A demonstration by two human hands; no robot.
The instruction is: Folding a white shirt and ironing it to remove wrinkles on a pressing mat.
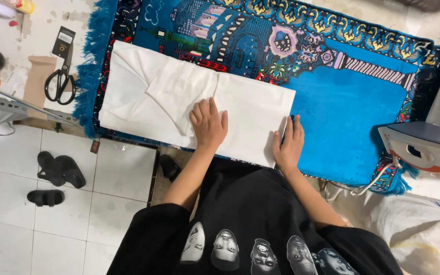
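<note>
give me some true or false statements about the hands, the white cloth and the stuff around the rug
1. The left hand lies flat on the folded white cloth. True.
2. The right hand grips the iron. False: it rests at the cloth's right edge; the iron stands apart on the right.
3. The scissors lie on the cloth. False: they lie left of the blue patterned rug.
4. Black sandals sit on the tiled floor. True.
</note>
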